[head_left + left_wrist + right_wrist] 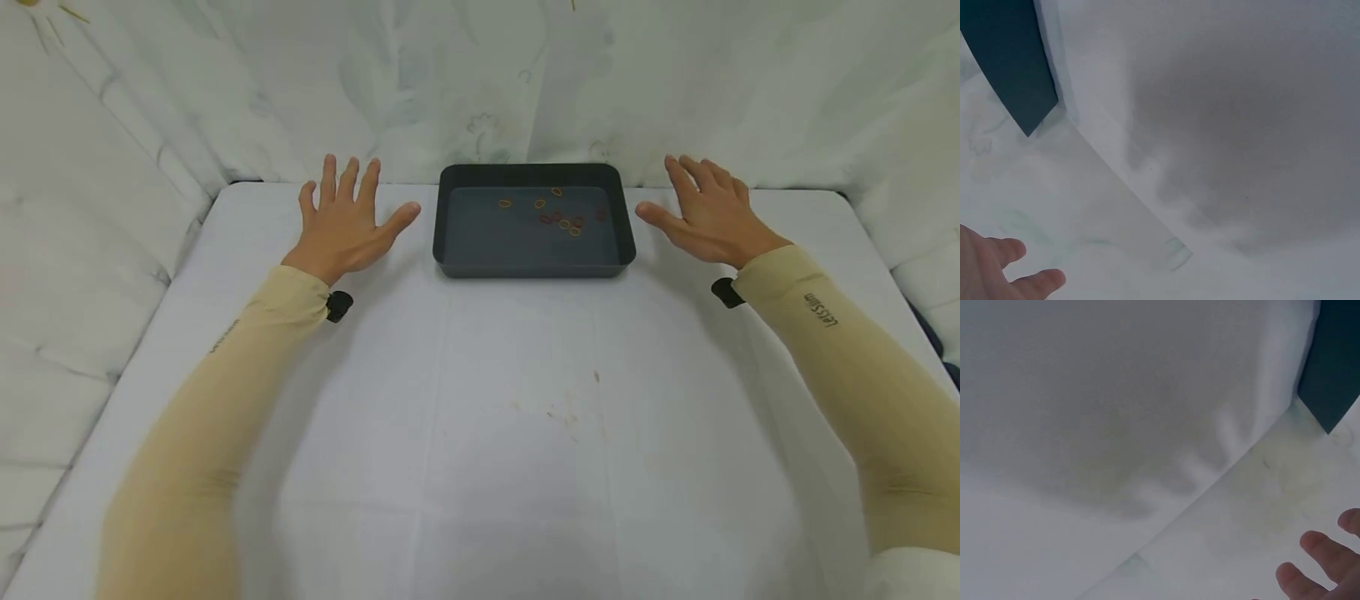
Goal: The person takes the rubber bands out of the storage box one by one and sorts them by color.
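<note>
A dark grey rectangular tray (pixel 487 246) lies at the far edge of the table, between the two hands. Several small orange and red rings (pixel 565 224), like rubber bands, are scattered inside it, mostly in its right half. To the tray's left, my left hand (pixel 341 225) is held over the table with its fingers spread and nothing in it. My right hand (pixel 708 212) is stretched out likewise on the other side, thumb toward the tray, also holding nothing. Both wrist views show fingertips and hand shadows on the white cloth, with a tray corner at the upper edge.
A white cloth (pixel 517 350) covers the table, with a few small brownish marks (pixel 562 415) near the middle. Pale patterned curtain (pixel 487 83) hangs right behind the tray, and white padded sheeting (pixel 67 250) borders the left side.
</note>
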Demonstrator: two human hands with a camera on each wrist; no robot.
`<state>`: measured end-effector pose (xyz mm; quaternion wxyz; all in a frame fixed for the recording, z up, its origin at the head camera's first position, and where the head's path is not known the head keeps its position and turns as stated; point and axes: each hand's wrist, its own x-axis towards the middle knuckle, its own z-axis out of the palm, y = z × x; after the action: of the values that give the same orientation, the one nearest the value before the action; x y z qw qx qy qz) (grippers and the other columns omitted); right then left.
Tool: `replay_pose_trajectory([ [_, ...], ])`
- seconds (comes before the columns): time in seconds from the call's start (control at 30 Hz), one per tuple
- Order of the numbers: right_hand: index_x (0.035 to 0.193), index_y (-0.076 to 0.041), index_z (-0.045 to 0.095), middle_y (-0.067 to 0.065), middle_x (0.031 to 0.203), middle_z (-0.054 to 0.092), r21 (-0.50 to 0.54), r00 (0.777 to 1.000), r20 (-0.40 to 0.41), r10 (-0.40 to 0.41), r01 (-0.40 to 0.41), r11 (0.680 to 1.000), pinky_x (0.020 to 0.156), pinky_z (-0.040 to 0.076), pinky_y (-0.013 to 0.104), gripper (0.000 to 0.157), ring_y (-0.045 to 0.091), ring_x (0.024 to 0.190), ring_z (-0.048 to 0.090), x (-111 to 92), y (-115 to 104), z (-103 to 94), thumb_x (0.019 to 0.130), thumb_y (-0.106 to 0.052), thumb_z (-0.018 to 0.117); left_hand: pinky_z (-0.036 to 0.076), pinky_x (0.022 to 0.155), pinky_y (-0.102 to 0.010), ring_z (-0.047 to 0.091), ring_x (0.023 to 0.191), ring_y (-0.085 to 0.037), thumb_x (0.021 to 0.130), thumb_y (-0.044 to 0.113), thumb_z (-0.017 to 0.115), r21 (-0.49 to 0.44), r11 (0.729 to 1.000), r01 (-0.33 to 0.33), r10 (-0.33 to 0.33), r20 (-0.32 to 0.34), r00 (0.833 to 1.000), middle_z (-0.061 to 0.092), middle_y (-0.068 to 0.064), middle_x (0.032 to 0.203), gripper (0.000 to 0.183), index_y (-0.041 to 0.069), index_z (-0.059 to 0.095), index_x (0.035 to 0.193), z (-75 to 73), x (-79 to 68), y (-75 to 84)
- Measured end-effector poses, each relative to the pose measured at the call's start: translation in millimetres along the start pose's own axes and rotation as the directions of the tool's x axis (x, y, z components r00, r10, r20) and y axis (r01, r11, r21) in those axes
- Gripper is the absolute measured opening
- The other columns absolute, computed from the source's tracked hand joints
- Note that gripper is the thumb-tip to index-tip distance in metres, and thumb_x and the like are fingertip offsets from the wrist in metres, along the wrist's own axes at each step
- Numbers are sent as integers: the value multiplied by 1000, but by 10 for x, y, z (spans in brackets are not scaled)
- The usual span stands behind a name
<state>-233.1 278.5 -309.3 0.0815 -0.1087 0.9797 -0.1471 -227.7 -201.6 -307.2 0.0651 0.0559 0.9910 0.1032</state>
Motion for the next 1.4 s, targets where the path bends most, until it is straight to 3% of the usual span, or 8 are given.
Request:
replay_pose_trajectory([
  [0.23,167,-11,-4,23,174,-1,-55,998,57,-24,28,998,120,1,76,105,54,159,-1,144,-175,51,95,-84,19,-9,126,-67,-23,161,-36,89,91,10,35,999,-21,19,56,998,-8,-15,176,106,21,-8,167,101,148,217],
  [0.47,166,-7,-3,21,175,0,-78,996,90,-25,32,996,120,5,76,108,52,159,2,276,-321,115,94,-86,15,-4,127,-64,-16,163,-35,89,91,9,29,999,-38,36,52,998,-2,-14,176,109,17,-5,167,166,219,418],
  [0.67,166,-3,0,22,175,1,-108,993,117,-12,24,994,119,9,76,113,53,158,6,328,-405,186,92,-87,16,4,127,-62,-4,164,-37,92,87,12,18,999,-37,37,33,999,11,-16,175,109,9,3,167,235,245,481],
  [0.83,165,-3,-2,25,173,4,-124,991,134,-6,22,992,119,11,77,114,57,155,10,352,-426,230,93,-87,24,7,128,-59,1,164,-37,101,75,17,23,1000,-17,15,72,997,10,-20,174,99,2,-1,165,279,270,482],
  [1.0,164,0,-4,29,172,6,-132,986,164,0,22,991,120,14,74,98,57,154,13,387,-428,264,102,-64,35,12,127,-60,10,160,-42,107,50,29,60,997,-45,38,111,993,15,-26,170,81,-4,7,163,302,296,485],
  [1.17,163,5,-1,33,168,10,-120,979,202,-12,37,992,120,16,73,82,58,151,16,412,-435,297,103,-36,37,17,124,-60,21,151,-43,104,28,34,80,993,-90,79,135,988,26,-27,161,63,-7,24,155,307,309,498],
  [1.4,159,13,7,37,162,17,-124,976,215,-40,68,990,119,22,70,81,57,145,22,383,-465,354,102,-33,40,18,121,-59,28,141,-42,101,25,34,100,989,-105,87,175,981,32,-26,150,59,-9,28,148,317,326,488],
])
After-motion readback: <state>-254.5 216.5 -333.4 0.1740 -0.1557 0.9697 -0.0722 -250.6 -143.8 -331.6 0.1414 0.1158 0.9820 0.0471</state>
